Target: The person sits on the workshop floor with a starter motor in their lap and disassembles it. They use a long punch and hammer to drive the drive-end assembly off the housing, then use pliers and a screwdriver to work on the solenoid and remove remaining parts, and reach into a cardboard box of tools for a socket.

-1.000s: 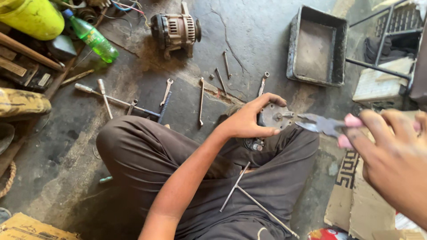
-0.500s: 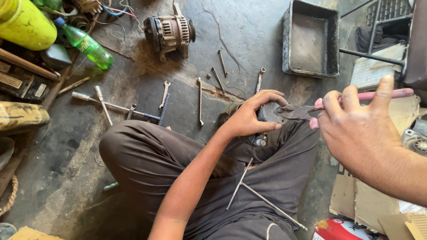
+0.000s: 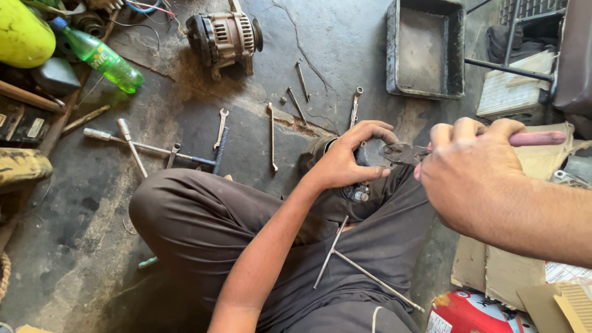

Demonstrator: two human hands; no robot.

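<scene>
My left hand (image 3: 345,163) grips the metal part (image 3: 370,154) on my lap to keep it steady, while my right hand (image 3: 475,169) squeezes pliers (image 3: 401,152) closed on it.

Stained concrete floor (image 3: 345,49), alternator (image 3: 223,36), spanners (image 3: 271,135), green bottle (image 3: 98,55), grey metal tray (image 3: 425,49)
</scene>
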